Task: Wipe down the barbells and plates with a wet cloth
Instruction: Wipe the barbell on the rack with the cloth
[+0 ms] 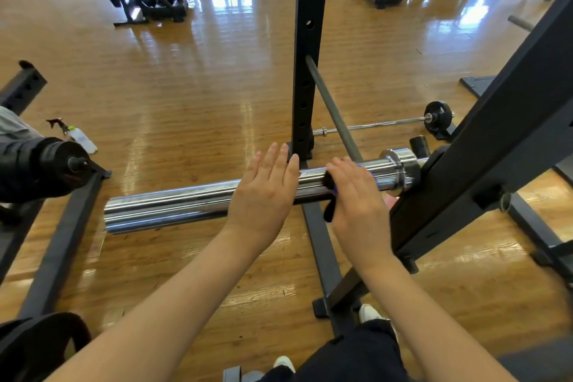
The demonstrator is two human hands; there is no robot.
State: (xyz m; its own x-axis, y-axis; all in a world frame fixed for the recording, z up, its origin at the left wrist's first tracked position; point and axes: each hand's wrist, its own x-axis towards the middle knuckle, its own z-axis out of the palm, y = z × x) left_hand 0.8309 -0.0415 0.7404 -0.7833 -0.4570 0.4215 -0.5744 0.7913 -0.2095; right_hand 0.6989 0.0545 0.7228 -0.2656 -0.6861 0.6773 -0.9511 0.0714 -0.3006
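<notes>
A chrome barbell sleeve (173,203) juts left from a black rack at chest height. My left hand (263,192) lies over the sleeve with its fingers straight and together. Just to the right, my right hand (356,195) grips a dark cloth (329,198) wrapped round the sleeve, close to the chrome collar (400,170). The barbell's thin grey shaft (333,112) runs away behind the rack upright. A second barbell (381,125) with a small black plate (437,115) lies on the floor beyond.
A black rack upright (305,49) stands just behind the sleeve and a slanted rack beam (483,146) crosses on the right. A spray bottle (79,136) lies on the wooden floor at left, next to a black plate-loaded bar end (59,164). Gym machines stand far behind.
</notes>
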